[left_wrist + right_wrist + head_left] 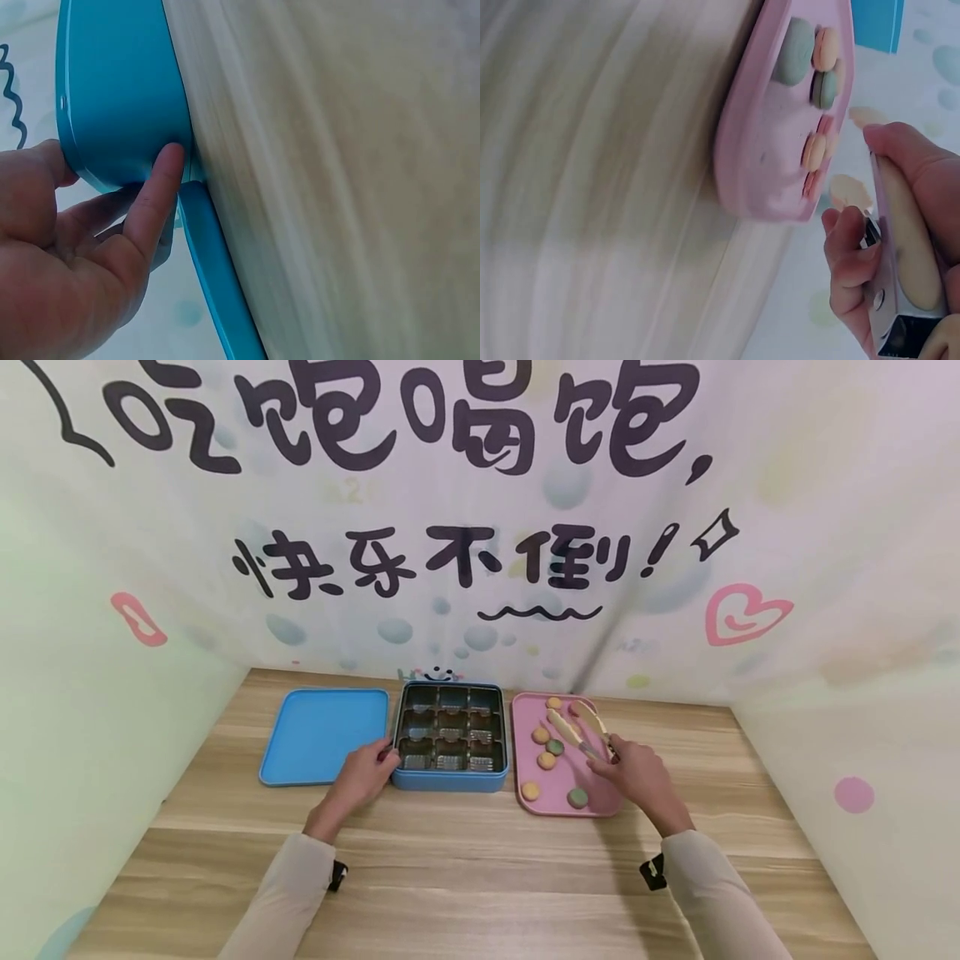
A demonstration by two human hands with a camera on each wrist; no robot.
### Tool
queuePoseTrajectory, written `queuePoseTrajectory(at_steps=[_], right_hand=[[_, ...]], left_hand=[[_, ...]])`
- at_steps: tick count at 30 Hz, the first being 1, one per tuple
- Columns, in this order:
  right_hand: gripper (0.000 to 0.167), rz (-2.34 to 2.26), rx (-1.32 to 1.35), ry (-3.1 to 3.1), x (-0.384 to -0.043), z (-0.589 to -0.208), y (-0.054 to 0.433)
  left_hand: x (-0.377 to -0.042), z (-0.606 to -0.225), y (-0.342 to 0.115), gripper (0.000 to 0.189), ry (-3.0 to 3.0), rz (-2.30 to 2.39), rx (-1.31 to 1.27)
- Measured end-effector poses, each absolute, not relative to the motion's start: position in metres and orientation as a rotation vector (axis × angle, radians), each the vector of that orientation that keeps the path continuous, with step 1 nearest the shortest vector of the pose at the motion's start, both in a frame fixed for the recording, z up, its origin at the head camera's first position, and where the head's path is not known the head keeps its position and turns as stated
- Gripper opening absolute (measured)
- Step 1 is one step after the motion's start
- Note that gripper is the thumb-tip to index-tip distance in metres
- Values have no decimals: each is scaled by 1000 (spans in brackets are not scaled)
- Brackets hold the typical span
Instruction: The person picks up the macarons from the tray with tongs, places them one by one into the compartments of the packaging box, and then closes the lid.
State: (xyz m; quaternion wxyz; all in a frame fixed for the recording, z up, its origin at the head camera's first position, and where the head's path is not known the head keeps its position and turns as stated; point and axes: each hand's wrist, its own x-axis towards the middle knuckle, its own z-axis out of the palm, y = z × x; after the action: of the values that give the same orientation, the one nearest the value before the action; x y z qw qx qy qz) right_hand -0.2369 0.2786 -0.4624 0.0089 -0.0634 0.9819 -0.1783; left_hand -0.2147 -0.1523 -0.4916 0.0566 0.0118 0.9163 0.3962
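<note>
A blue square box (450, 782) stands mid-table, its dark insert (450, 725) divided into several compartments. At its left front corner, my left hand (363, 777) has the thumb at the rim and fingers against the side; the left wrist view shows a fingertip low on the box wall (120, 82). My right hand (637, 772) grips metal tongs (907, 247) with cream-coloured ends. Their arms are spread over the pink tray (577, 768). On that tray lie several macarons: yellow-orange ones (546, 761), green ones (577, 797) and pink ones partly hidden behind the tongs.
A flat blue lid (326, 735) lies left of the box, close beside it. Behind them rises a white printed wall (450, 635) with large black lettering. Side walls enclose the wooden table (480, 877) left and right.
</note>
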Motion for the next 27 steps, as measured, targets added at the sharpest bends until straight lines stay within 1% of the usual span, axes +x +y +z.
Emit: queuePoseTrajectory(at_steps=[3, 5, 9, 12, 14, 18, 22, 27], right_hand=[[31, -516, -229, 3088, -238, -459, 272], [29, -489, -226, 3093, -240, -457, 269], [29, -411, -162, 3060, -243, -454, 262], [36, -357, -98, 3023, -246, -451, 258], [37, -335, -67, 3009, -249, -450, 256], [31, -303, -58, 3011, -252, -447, 251], [32, -291, -68, 3014, -252, -446, 250], [30, -294, -94, 3020, -250, -446, 250]], left_hand=[[-215, -492, -152, 55, 2802, 1175, 60], [-215, -492, -152, 56, 2799, 1178, 65], [-215, -493, -152, 56, 2806, 1180, 66], [-216, -493, -153, 56, 2801, 1180, 57], [-216, -493, -153, 57, 2795, 1180, 50], [-216, -494, -153, 57, 2795, 1181, 46], [-214, -494, -152, 57, 2807, 1179, 51], [-214, -495, -152, 57, 2806, 1183, 39]])
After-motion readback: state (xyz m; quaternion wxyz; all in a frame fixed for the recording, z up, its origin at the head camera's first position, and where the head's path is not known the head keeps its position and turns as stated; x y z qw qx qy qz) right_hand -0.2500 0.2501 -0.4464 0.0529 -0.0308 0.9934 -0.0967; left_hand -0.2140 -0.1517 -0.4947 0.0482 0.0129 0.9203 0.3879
